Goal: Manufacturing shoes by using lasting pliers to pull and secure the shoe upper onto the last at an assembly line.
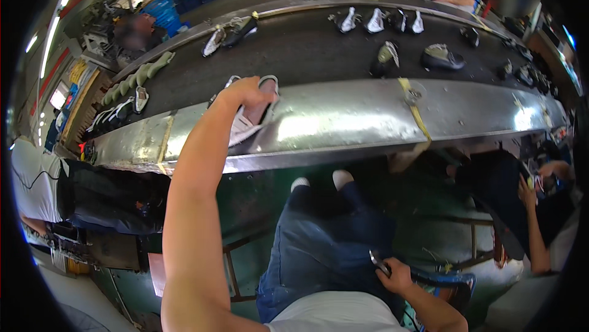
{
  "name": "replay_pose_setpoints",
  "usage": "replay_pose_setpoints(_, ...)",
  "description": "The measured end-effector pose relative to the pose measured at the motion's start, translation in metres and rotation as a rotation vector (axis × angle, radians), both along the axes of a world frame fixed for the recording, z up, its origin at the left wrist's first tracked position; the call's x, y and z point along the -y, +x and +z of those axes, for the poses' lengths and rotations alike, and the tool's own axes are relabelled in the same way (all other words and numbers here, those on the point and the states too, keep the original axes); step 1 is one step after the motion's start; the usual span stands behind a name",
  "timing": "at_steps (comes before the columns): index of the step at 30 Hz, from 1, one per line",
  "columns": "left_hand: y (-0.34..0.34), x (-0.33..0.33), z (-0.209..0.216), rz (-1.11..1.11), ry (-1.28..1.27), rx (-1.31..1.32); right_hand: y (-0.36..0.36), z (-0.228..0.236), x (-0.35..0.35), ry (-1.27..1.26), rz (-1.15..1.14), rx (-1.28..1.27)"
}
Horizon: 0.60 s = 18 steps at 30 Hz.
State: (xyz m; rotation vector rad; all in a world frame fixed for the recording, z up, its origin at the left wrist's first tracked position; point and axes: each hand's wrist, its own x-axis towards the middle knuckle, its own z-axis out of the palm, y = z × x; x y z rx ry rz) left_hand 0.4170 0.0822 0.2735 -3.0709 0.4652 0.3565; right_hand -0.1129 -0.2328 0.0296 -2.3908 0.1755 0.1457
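Note:
My left arm stretches forward over the metal ledge [343, 111]. At its end my left hand [244, 91] is closed on a pale pinkish-grey shoe [244, 124], which rests tilted on the ledge by the dark belt [307, 50]. Part of another shoe [232, 80] shows behind that hand. Low over my lap, my right hand [397, 277] is wrapped round a small metal hand tool [379, 262] with a shiny curved end. Its handle is hidden in my fingers, so its exact kind does not show.
Several shoes stand along the belt, including a black-and-olive shoe [443, 57] and a white-and-black pair [215, 40]. Olive curved pieces [138, 74] lie in a row at left. People work on both sides and across the belt. A stool [451, 280] is beside me.

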Motion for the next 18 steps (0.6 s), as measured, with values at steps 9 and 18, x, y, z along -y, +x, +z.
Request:
replay_pose_setpoints(9,-0.029,-0.008,-0.022,0.07,-0.45,0.174,0.0,0.014,0.004,0.058,-0.076,-0.064)
replay_pose_setpoints(18,-0.279,0.002,-0.096,-0.032,-1.476,-0.011,-0.003,0.008,0.027,0.305,-0.007,-0.184)
